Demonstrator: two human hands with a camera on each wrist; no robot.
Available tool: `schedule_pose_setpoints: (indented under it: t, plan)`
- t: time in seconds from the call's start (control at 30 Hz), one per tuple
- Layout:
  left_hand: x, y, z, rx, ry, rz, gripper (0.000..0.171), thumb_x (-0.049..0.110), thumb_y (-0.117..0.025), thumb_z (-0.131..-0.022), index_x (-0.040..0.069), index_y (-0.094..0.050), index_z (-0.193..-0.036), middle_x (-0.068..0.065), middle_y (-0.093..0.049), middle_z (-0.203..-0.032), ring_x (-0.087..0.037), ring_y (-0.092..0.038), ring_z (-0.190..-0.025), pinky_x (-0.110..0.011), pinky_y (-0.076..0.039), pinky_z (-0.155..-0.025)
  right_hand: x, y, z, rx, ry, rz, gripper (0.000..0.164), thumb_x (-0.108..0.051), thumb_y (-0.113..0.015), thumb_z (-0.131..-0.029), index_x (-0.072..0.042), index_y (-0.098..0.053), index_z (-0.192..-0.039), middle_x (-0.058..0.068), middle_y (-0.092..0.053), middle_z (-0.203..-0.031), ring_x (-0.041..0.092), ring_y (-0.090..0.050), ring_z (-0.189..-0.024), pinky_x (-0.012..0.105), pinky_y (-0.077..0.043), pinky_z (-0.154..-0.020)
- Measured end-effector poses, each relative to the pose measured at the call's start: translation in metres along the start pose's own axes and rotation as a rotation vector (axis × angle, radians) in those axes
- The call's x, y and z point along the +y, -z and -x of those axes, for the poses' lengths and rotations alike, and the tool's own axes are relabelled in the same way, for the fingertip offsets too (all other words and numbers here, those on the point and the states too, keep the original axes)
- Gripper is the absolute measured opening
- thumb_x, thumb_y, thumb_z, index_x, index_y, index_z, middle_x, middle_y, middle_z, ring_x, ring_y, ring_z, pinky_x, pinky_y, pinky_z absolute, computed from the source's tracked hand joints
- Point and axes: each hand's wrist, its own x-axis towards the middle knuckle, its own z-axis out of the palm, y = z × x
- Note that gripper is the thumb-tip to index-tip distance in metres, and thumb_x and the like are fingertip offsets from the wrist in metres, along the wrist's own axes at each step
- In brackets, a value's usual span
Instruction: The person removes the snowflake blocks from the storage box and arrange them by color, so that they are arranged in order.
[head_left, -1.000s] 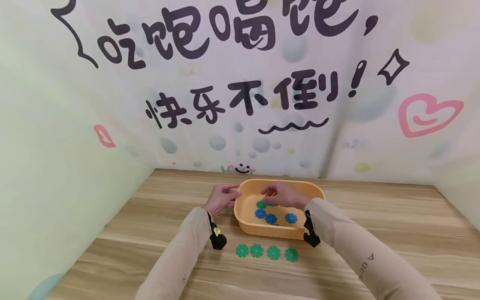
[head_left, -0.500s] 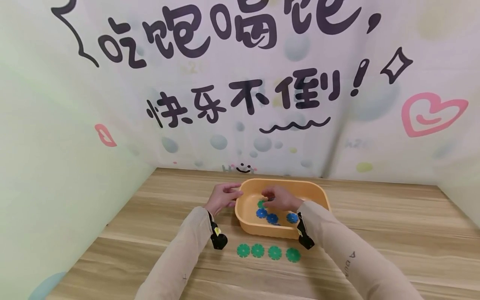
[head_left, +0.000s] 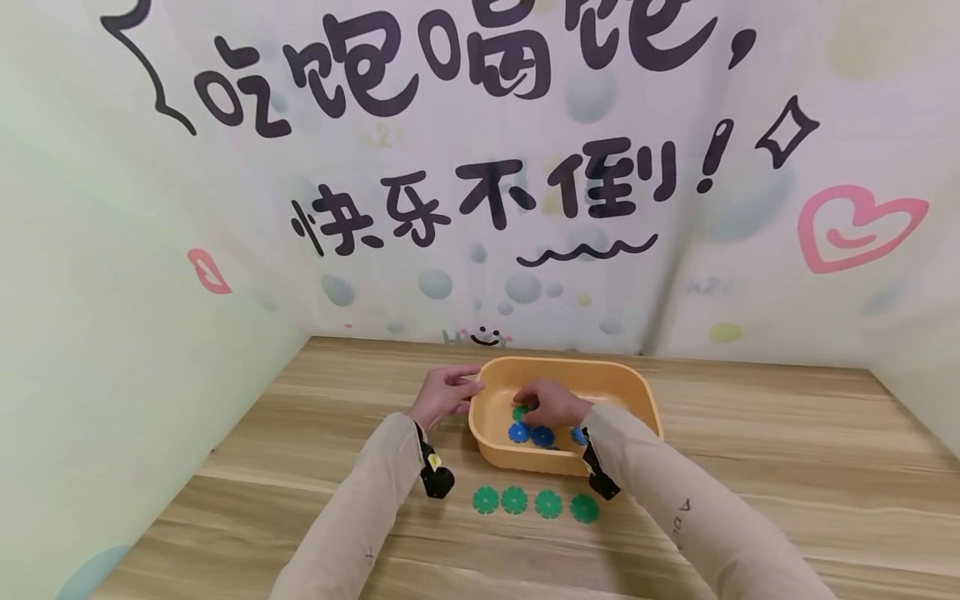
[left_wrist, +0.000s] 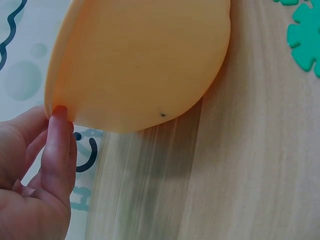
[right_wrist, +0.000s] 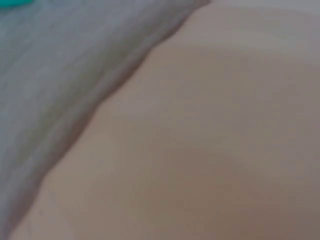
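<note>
A shallow orange plastic basin (head_left: 517, 457) stands on the table, holding several blue and green notched plastic discs. My left hand (head_left: 444, 395) pinches the basin's left rim; in the left wrist view its fingertips meet the edge of the orange wall (left_wrist: 145, 60). My right hand (head_left: 553, 403) is down inside the basin, fingertips at a green notched disc (head_left: 520, 413). Whether they grip it cannot be made out. Close by lie a blue disc (head_left: 518, 432) and another blue disc (head_left: 543, 437). A third blue disc (head_left: 578, 436) is partly covered by the right wrist.
In front of the basin, several green discs (head_left: 513, 500) lie in a row on the wooden table (head_left: 360, 371). Behind the table hangs a printed white cloth (head_left: 480, 292). In the right wrist view, a blurred pale surface (right_wrist: 200, 140) fills most of the picture.
My right hand has lowered and shifted slightly left, its fingertips now among the discs. The nearest blue disc has slid a little towards the basin's front. The left hand stays put.
</note>
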Motion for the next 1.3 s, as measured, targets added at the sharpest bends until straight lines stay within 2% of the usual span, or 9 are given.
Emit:
schedule_pose_setpoints:
  t: [0.2, 0.4, 0.53, 0.63, 0.77, 1.0, 1.13, 1.17, 1.3]
  plan:
    - [-0.001, -0.001, -0.001, 0.009, 0.002, -0.009, 0.038, 0.010, -0.066, -0.080, 0.006, -0.058, -0.117, -0.011, -0.058, -0.092, -0.015, -0.061, -0.070, -0.027, -0.053, -0.061, 0.000, 0.001, 0.000, -0.018, -0.019, 0.036, 0.029, -0.001, -0.066, -0.076, 0.004, -0.061, -0.104, 0.010, -0.061, -0.089, 0.017, -0.053, -0.078, 0.030, -0.047, -0.075]
    - [-0.001, 0.000, -0.001, 0.012, 0.002, -0.022, 0.038, 0.010, -0.066, -0.079, 0.007, -0.059, -0.116, -0.011, -0.058, -0.091, -0.014, -0.060, -0.069, -0.026, -0.053, -0.060, 0.000, 0.001, 0.000, -0.047, -0.060, 0.053, 0.030, -0.005, -0.066, -0.078, -0.001, -0.062, -0.108, 0.008, -0.058, -0.085, 0.015, -0.049, -0.073, 0.026, -0.046, -0.069]
    - [0.000, -0.001, -0.001, 0.014, 0.000, -0.032, 0.038, 0.010, -0.066, -0.079, 0.007, -0.059, -0.117, -0.011, -0.058, -0.092, -0.014, -0.061, -0.070, -0.025, -0.053, -0.060, 0.000, 0.002, 0.000, -0.055, -0.081, 0.042, 0.029, -0.005, -0.065, -0.079, -0.003, -0.062, -0.108, 0.004, -0.051, -0.074, 0.013, -0.045, -0.063, 0.021, -0.039, -0.054]
    - [0.000, 0.000, -0.001, 0.015, 0.003, -0.036, 0.039, 0.010, -0.066, -0.079, 0.007, -0.058, -0.117, -0.011, -0.058, -0.092, -0.014, -0.061, -0.071, -0.025, -0.053, -0.060, -0.001, 0.002, 0.001, -0.058, -0.097, 0.023, 0.027, -0.004, -0.065, -0.078, -0.004, -0.062, -0.105, 0.003, -0.046, -0.069, 0.012, -0.043, -0.058, 0.019, -0.035, -0.050]
    - [0.000, 0.000, -0.002, 0.014, 0.000, -0.044, 0.039, 0.011, -0.066, -0.079, 0.007, -0.058, -0.118, -0.011, -0.058, -0.092, -0.014, -0.061, -0.070, -0.024, -0.052, -0.060, -0.004, 0.003, 0.003, -0.060, -0.119, 0.012, 0.023, -0.005, -0.066, -0.078, -0.003, -0.062, -0.100, 0.003, -0.047, -0.071, 0.012, -0.045, -0.059, 0.019, -0.037, -0.051]
    - [0.000, -0.001, 0.000, 0.015, 0.001, -0.057, 0.039, 0.012, -0.066, -0.079, 0.008, -0.058, -0.117, -0.011, -0.059, -0.092, -0.014, -0.061, -0.070, -0.025, -0.052, -0.061, -0.003, 0.003, 0.005, -0.044, -0.133, -0.034, 0.022, -0.004, -0.070, -0.074, 0.000, -0.060, -0.092, 0.007, -0.053, -0.078, 0.015, -0.051, -0.062, 0.023, -0.047, -0.056]
    - [0.000, -0.001, 0.000, 0.017, 0.004, -0.055, 0.039, 0.012, -0.066, -0.079, 0.008, -0.058, -0.117, -0.011, -0.059, -0.092, -0.015, -0.061, -0.070, -0.026, -0.053, -0.060, 0.007, 0.000, -0.001, -0.042, -0.118, -0.066, 0.025, -0.008, -0.074, -0.070, -0.003, -0.056, -0.086, 0.008, -0.054, -0.078, 0.018, -0.053, -0.063, 0.027, -0.049, -0.057]
    - [0.000, -0.001, 0.000, 0.016, 0.004, -0.053, 0.039, 0.012, -0.066, -0.079, 0.008, -0.058, -0.117, -0.011, -0.058, -0.092, -0.015, -0.061, -0.069, -0.025, -0.052, -0.060, 0.020, -0.004, -0.007, -0.042, -0.073, -0.078, 0.026, -0.012, -0.075, -0.071, -0.006, -0.055, -0.085, 0.007, -0.053, -0.077, 0.017, -0.052, -0.062, 0.026, -0.048, -0.054]
    - [0.001, -0.001, 0.000, 0.015, 0.009, -0.044, 0.038, 0.012, -0.066, -0.079, 0.007, -0.058, -0.117, -0.011, -0.058, -0.091, -0.015, -0.060, -0.069, -0.024, -0.052, -0.058, 0.024, -0.004, -0.007, -0.034, -0.075, -0.115, 0.026, -0.011, -0.074, -0.071, -0.006, -0.053, -0.085, 0.007, -0.053, -0.076, 0.018, -0.052, -0.062, 0.027, -0.048, -0.053]
